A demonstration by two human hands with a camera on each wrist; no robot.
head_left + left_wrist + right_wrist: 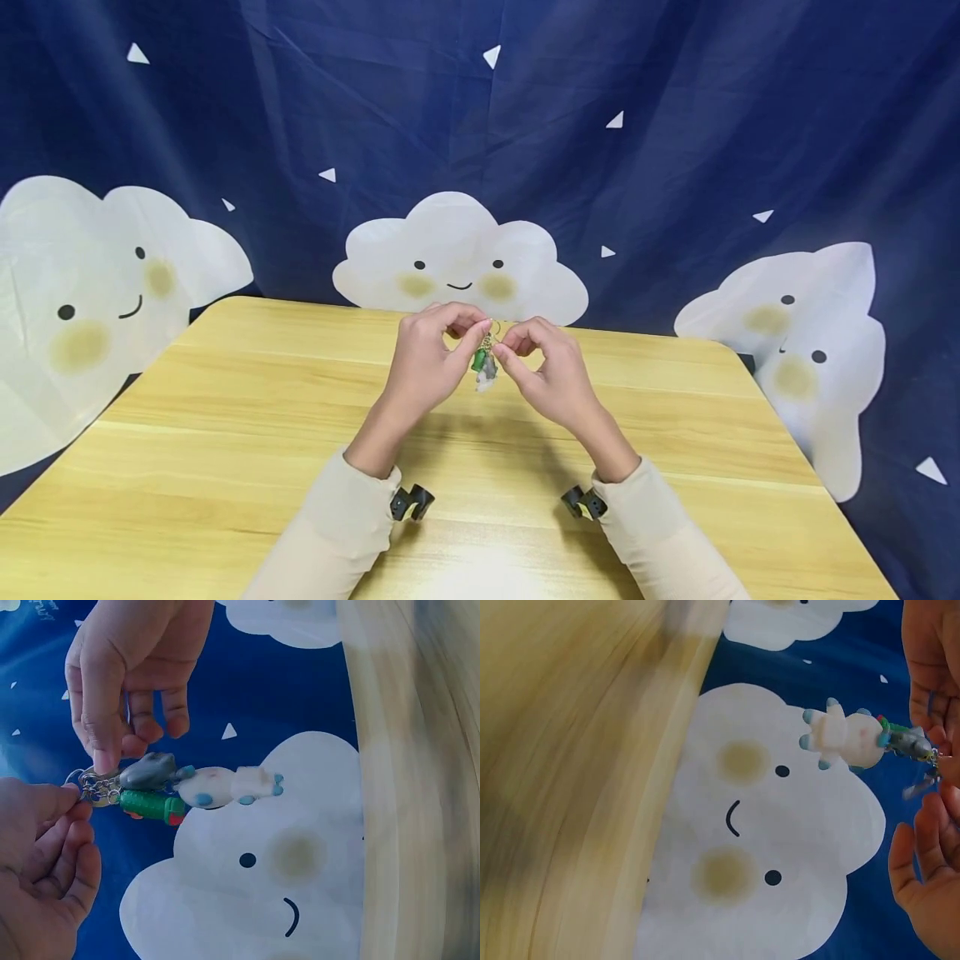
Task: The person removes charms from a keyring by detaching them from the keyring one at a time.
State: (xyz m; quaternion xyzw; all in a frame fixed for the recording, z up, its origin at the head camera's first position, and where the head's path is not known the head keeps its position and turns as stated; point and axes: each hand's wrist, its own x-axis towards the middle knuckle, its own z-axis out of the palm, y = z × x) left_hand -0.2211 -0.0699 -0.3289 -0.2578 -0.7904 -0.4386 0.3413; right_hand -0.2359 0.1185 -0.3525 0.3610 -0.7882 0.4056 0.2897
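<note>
Person's got both hands up in the air, approx. mid-width over the tabletop, w/ a charm keychain between them. Keychain hangs clear above the tabletop, toward its far edge as I see it.

L grip: thumb + index pinching the keychain's top end, by the metal ring. R grip: thumb + index closed on the links opp. side, same top end; exact link is hidden by the fingertips.

Off the short chains, pointing down at the tabletop: white figure w/ lt. blue tips, lowest; green charm w/ a red bit; grey charm, shape hard to tell.

Cream sleeves come in over the tabletop's near side, each w/ a blk wrist mount on the inner side of the cuff. Behind the tabletop: navy backdrop, lg. smiling cloud prints, sm. white triangles.
</note>
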